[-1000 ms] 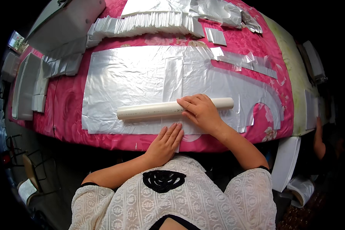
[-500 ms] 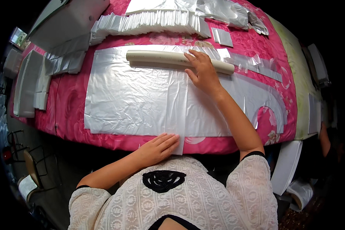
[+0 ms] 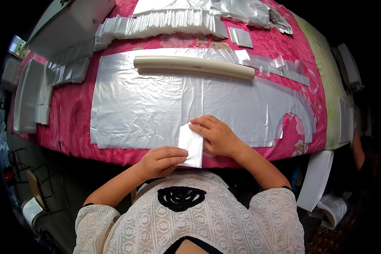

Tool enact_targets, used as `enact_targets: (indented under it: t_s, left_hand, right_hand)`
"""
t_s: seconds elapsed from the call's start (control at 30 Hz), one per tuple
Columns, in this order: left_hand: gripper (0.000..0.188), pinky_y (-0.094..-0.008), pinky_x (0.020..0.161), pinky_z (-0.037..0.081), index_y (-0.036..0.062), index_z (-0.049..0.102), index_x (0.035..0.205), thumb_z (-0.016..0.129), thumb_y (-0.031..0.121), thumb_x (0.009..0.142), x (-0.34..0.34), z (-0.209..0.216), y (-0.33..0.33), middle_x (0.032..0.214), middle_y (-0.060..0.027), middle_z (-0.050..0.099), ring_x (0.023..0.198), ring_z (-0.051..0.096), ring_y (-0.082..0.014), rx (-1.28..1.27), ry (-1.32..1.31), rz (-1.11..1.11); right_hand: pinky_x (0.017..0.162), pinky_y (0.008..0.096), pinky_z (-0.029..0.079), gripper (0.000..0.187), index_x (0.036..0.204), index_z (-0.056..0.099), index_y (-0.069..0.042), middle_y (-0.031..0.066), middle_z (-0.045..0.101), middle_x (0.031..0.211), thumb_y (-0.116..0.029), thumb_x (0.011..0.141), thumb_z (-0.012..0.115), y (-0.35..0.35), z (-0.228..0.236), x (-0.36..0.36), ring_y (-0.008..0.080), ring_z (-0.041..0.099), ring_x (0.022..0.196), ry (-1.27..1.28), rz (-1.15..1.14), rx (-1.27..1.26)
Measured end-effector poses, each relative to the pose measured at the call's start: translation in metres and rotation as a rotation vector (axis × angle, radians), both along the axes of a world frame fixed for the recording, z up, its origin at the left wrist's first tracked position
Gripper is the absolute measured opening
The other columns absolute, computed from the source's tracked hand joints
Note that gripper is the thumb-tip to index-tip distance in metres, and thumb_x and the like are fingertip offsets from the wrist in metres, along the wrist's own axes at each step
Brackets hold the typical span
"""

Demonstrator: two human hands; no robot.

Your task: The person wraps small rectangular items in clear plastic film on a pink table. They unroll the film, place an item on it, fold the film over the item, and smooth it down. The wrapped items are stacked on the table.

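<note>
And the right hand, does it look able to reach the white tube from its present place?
Probably yes: only the flat silvery sheet shows between the right hand and the tube. Its fingers are on the small folded piece, so they may need to leave that first.

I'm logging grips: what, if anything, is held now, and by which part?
The folded white sheet: the left hand at its lower left edge, the right hand at its upper end.

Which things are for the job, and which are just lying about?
Likely for the job:
folded shiny white plastic rectangle
wide silvery plastic sheets
long cream-coloured round tube

Probably just lying about:
long white rectangular box
brown-backed chair
</note>
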State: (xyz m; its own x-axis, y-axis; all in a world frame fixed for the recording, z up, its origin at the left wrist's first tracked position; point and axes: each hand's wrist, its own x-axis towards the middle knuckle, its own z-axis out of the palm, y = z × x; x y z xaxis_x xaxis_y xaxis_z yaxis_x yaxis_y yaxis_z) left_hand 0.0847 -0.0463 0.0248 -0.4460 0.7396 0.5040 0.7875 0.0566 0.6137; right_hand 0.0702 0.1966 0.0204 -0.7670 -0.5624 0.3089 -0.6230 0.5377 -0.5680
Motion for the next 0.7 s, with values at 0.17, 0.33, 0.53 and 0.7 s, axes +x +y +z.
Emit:
enact_targets:
  t_s: [0.17,0.33,0.53,0.7]
  left_hand:
    - [0.049,-0.0375,0.088,0.048,0.0047,0.054,0.114,0.069,0.005,0.067,-0.024,0.011,0.011,0.119,-0.0130,0.056,0.109,0.055,-0.0285,-0.204,0.110,0.142]
    - [0.051,-0.0382,0.086,0.047,0.0014,0.053,0.117,0.062,0.006,0.067,-0.038,-0.009,0.018,0.114,-0.0119,0.058,0.103,0.057,-0.0268,-0.352,0.175,0.206]
    - [0.037,-0.0364,0.075,0.050,-0.0021,0.054,0.114,0.057,0.008,0.078,-0.047,0.001,0.028,0.092,-0.0158,0.064,0.085,0.062,-0.0303,-0.312,-0.205,0.355]
    - [0.035,-0.0352,0.068,0.051,-0.0045,0.053,0.114,0.054,0.020,0.088,-0.058,0.009,0.039,0.093,-0.0204,0.063,0.079,0.063,-0.0307,-0.025,-0.747,0.564]
  right_hand:
    - [0.078,0.0351,0.048,0.031,0.098,0.062,-0.002,0.0103,0.061,0.100,0.002,0.067,0.057,-0.008,-0.009,0.001,0.0267,0.057,0.091,0.104,-0.116,-0.044]
    - [0.075,0.0340,0.049,0.027,0.096,0.063,-0.005,0.0087,0.061,0.097,-0.001,0.069,0.060,-0.007,-0.007,0.003,0.0251,0.057,0.090,0.138,-0.151,-0.029]
    - [0.065,0.0323,0.049,0.016,0.091,0.067,-0.005,0.0075,0.065,0.081,-0.008,0.076,0.063,0.002,0.000,-0.005,0.0256,0.061,0.074,-0.185,-0.297,-0.138]
    - [0.057,0.0251,0.046,0.020,0.088,0.067,0.004,0.0071,0.064,0.068,-0.015,0.083,0.061,-0.002,0.018,-0.032,0.0112,0.059,0.059,-0.744,-0.544,-0.188]
